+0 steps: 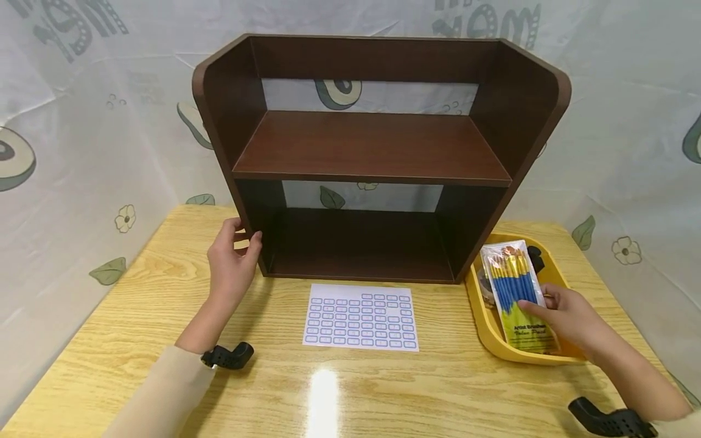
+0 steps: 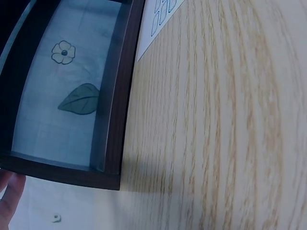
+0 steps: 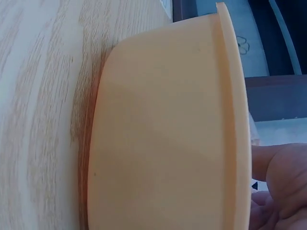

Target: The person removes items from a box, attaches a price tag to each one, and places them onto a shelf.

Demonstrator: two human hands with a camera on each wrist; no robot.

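Observation:
A dark brown two-tier wooden shelf (image 1: 361, 149) stands at the back of the table. My left hand (image 1: 232, 261) grips the lower front edge of its left side panel, thumb in front and fingers at the outer side. In the left wrist view, part of that hand (image 2: 10, 199) shows against the panel. On the right, my right hand (image 1: 572, 313) holds a clear pack of blue-handled artist brushes (image 1: 515, 292) by its right edge, thumb across the front. The pack leans inside a yellow plastic bin (image 1: 484, 322). In the right wrist view, the bin's wall (image 3: 163, 129) hides the pack.
A white sheet printed with rows of small blue boxes (image 1: 360, 317) lies on the wooden table (image 1: 263, 389) before the shelf. Beside the brushes, a black item (image 1: 535, 258) sits in the bin. A patterned white cloth (image 1: 98, 152) hangs behind and at both sides.

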